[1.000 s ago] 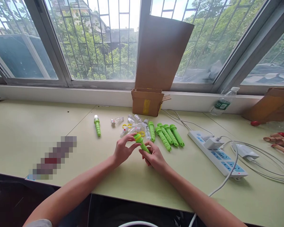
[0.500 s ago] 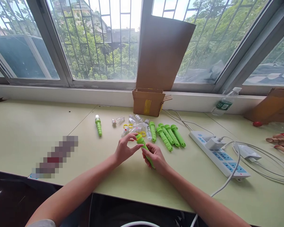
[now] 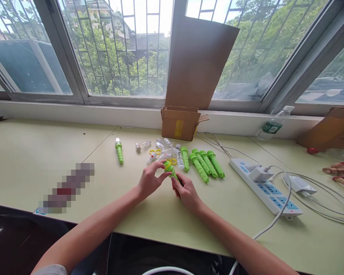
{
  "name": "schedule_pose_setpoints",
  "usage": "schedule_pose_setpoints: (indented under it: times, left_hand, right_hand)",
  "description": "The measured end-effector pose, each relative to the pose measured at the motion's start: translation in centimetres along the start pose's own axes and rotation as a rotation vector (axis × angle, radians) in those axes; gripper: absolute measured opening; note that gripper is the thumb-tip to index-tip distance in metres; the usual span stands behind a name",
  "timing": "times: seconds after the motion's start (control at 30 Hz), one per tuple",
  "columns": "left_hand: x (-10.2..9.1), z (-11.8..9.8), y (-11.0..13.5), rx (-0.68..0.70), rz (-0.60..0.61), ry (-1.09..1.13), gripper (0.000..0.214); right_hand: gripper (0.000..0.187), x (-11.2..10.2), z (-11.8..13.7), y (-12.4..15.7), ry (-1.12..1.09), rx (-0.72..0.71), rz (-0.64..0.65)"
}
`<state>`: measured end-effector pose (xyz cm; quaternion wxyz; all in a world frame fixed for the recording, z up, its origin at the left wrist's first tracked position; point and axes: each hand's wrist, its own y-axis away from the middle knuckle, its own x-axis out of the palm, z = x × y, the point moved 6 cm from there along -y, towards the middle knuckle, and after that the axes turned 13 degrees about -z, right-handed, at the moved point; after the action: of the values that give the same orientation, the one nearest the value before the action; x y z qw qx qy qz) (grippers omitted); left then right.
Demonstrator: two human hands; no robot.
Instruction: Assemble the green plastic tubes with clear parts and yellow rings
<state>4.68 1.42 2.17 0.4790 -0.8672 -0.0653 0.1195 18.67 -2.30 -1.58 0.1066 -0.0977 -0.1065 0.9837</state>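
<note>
Head view: green handle is gripped low by the right hand; its axis is tilted far-left, the flared top pinched by the left hand fingers.

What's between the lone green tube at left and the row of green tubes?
Head view: a scatter of small clear vials and yellow rings.

windows: wide, barred (trees outside) | light: daylight | table: pale green | sill: white

Six green handles, one power strip, one cardboard box, one bottle.
</note>
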Motion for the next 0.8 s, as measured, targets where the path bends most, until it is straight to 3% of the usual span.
schedule_pose_setpoints:
  times: [0.5, 0.8]
  left_hand:
    - [0.47, -0.29, -0.3, 0.011, 0.041, 0.01, 0.019]
    - [-0.22, -0.54, -0.02, 0.04, -0.012, 0.023, 0.017]
  right_hand:
    - [0.038, 0.09, -0.28, -0.04, -0.209, 0.155, 0.122]
    - [0.035, 0.44, -0.28, 0.09, -0.073, 0.116, 0.109]
